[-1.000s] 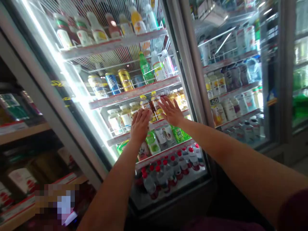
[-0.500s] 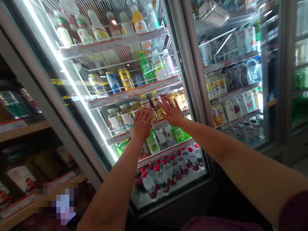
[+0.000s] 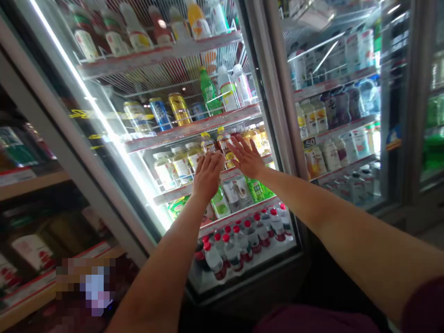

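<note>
Reaching into the lit glass-fronted drinks cooler point(image 3: 104, 138), I have my left hand point(image 3: 207, 174) loosely curled, holding nothing, at the third wire shelf point(image 3: 173, 194), before the yellow-capped clear plastic bottles point(image 3: 208, 144). My right hand point(image 3: 245, 158) is spread flat, fingers open, beside them near the shelf's right end. Red-capped bottles point(image 3: 243, 240) fill the cooler's bottom.

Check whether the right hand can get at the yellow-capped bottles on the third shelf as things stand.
Probably not: the right hand lies flat with fingers spread, seemingly against the closed cooler door, so the yellow-capped bottles sit behind it.
</note>
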Motion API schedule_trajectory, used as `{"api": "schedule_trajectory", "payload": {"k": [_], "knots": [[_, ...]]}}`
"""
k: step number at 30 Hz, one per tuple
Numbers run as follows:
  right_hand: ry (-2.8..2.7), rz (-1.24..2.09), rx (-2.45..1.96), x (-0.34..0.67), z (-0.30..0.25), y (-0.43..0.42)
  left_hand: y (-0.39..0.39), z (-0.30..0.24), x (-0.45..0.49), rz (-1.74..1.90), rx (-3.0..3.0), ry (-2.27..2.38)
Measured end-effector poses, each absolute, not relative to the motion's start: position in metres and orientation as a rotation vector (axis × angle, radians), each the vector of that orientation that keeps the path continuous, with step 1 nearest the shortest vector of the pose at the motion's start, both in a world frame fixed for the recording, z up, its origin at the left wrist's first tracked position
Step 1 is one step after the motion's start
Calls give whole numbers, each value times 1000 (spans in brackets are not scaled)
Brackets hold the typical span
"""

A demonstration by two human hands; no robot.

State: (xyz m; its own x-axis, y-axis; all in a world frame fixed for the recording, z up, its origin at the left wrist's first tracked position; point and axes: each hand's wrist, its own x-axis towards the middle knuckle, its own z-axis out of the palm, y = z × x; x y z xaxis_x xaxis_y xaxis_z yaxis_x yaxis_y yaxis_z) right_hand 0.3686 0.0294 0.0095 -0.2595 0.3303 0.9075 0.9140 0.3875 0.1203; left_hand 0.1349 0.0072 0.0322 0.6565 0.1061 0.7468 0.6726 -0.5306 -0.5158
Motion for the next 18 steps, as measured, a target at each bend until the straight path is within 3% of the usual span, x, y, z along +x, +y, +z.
{"api": "schedule_trajectory", "payload": {"k": [3,10,18], "knots": [[-1793,-865,-1098,369,10,29,6,30,133,-670,-2116,-529],[-1813,-818,-1104,369,11,25,11,54,136,-1048,-1945,-721],[-1816,-829,-1109,370,9,31,14,50,134,-988,-2009,-677]]}}
